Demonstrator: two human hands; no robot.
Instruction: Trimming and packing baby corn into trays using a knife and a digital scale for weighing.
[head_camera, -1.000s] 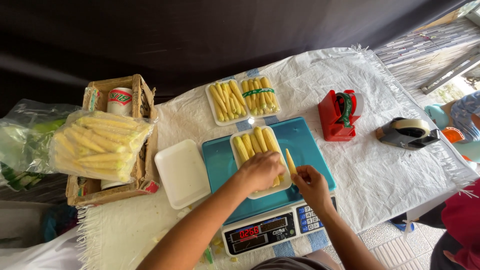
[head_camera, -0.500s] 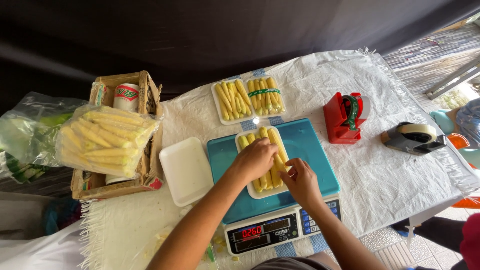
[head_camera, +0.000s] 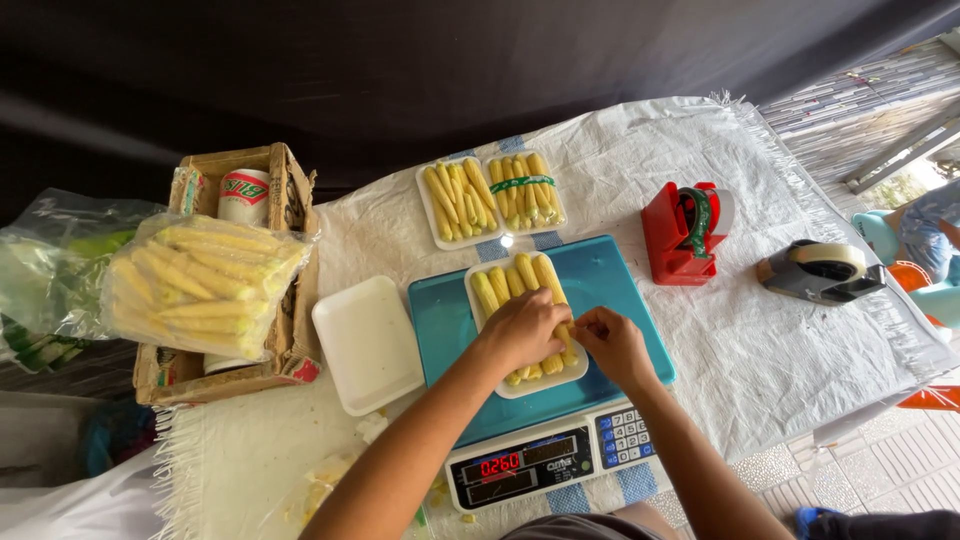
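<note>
- The left hand (head_camera: 522, 330) reaches in from the lower left, forearm slanting up across the scale (head_camera: 600, 270), palm down and fingers curled over the baby corn (head_camera: 520, 280) in the white foam tray (head_camera: 480, 275) — pressing on the ears rather than lifting one.
- The right hand (head_camera: 612, 345) comes in from the lower right, wrist bent inward, thumb and fingertips pinched together on an ear at the tray's right edge, just beside the left hand.
- The tray sits on the blue weighing platform, above the lit red display (head_camera: 500, 465).
- An empty foam tray (head_camera: 367, 343) lies just left of the scale; two filled trays (head_camera: 490, 195) lie behind it — one banded green.
</note>
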